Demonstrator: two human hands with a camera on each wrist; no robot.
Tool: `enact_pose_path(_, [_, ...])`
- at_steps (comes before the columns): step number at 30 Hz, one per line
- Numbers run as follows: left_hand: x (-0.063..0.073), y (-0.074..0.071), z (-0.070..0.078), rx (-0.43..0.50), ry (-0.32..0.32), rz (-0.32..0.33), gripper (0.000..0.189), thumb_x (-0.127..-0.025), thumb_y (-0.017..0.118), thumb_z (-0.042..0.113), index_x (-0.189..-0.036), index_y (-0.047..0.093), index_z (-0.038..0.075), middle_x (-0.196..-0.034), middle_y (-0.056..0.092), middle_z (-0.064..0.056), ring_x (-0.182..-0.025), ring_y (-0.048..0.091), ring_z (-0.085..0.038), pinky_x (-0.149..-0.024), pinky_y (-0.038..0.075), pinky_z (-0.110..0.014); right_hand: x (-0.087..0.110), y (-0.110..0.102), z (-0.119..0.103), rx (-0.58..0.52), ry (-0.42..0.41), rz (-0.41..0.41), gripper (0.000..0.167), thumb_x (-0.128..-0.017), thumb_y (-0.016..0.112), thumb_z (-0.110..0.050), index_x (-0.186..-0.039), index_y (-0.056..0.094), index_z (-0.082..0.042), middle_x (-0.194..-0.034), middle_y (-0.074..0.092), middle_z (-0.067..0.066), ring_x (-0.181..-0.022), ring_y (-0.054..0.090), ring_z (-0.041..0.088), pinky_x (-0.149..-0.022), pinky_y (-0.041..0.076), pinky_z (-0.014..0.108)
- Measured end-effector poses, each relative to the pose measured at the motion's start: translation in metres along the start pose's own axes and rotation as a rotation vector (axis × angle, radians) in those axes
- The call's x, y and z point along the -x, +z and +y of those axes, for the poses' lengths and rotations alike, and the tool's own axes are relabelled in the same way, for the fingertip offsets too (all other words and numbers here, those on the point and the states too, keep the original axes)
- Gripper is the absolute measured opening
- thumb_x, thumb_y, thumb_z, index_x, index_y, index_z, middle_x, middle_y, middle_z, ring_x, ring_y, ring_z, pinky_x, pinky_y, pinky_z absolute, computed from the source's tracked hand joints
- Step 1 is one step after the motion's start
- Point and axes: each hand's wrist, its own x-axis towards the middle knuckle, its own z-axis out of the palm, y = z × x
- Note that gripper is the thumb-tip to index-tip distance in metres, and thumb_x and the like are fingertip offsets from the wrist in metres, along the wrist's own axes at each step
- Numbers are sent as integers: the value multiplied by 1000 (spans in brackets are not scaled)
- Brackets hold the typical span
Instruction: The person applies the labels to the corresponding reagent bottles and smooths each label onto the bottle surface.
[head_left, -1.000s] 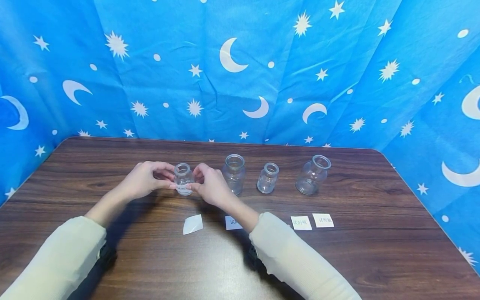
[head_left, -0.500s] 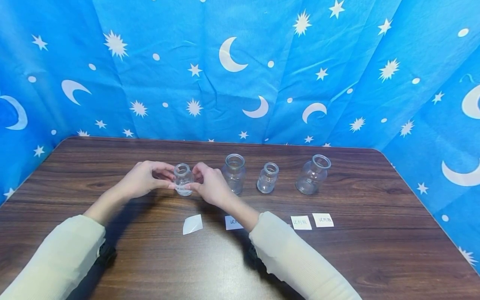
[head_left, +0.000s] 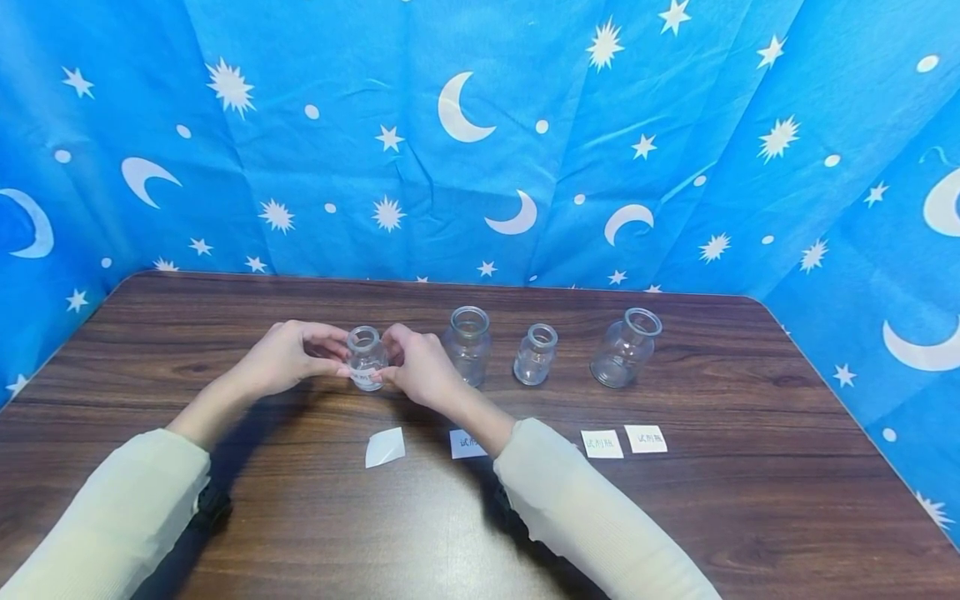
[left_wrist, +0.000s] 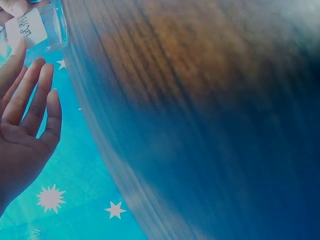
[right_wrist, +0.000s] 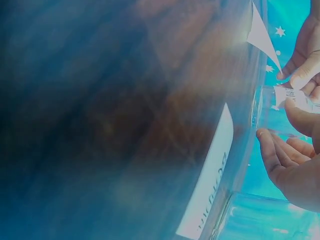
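Between my fingers (head_left: 327, 332) stands a glass bottle (head_left: 365, 358); right of them, three more bottles (head_left: 534, 363); nearer me than them, paper labels (head_left: 602, 445).

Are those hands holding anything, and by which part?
Yes, the leftmost small glass jar: the left hand and right hand hold opposite sides of its body, with their thumbs at the white label.

The counter (head_left: 750, 375) has room right of the rightmost jar (head_left: 624, 357); the neighbouring jar (head_left: 471, 343), perhaps touching the right grip (head_left: 422, 371), blocks rightward passage.
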Motion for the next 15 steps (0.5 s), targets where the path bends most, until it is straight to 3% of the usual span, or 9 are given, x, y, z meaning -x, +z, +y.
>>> enact_pose_path(6, [-3,1,-1,-12,36,11,41,-72,77,14,-108,63,0,-87,69,-5,-85,63,-23,-78,46,-44,-1,0,0,3,6,1,36,-74,76,-17,-104,58,-7,-92,66,4,-83,62,15,-73,45,22])
enact_pose_path(15, [-6,5,-2,-46,15,12,40,-69,79,14,-104,65,2,-83,67,-2,-84,61,-23,-78,45,-45,-1,0,-1,-14,17,-9,35,-75,75,-15,-105,58,-7,-93,66,4,-84,61,15,-72,45,22])
